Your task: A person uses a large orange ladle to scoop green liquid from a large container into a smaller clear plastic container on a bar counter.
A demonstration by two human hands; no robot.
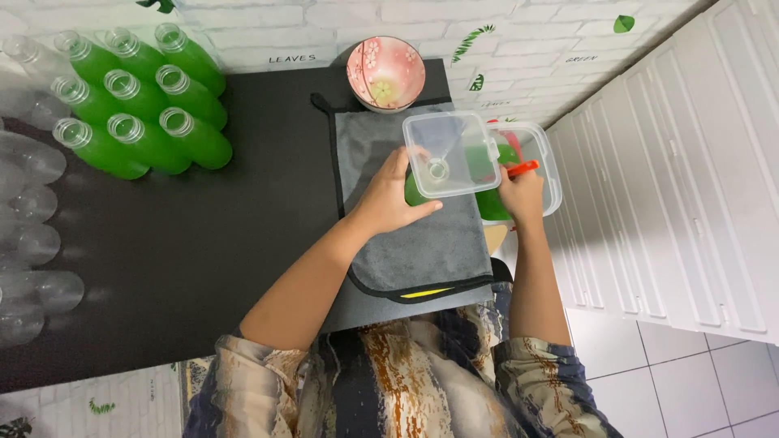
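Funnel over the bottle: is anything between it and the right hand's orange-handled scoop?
Nothing visible. The clear funnel sits on the green bottle held by the left hand. The right hand holds the scoop in the container beside it; the gap shows no obstacle.

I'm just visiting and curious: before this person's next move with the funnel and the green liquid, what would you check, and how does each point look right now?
1. Left hand grips the green bottle under the funnel: ok.
2. Clear square funnel sits over the bottle's mouth: ok, its spout looks centred.
3. Right hand holds the orange-handled tool by the clear container of green liquid: ok.
4. Grey towel lies under the work to catch drips: ok.
5. Bottle's fill level: cannot tell, hand and funnel hide it.
6. Filled green bottles stand clear of the hands: ok.
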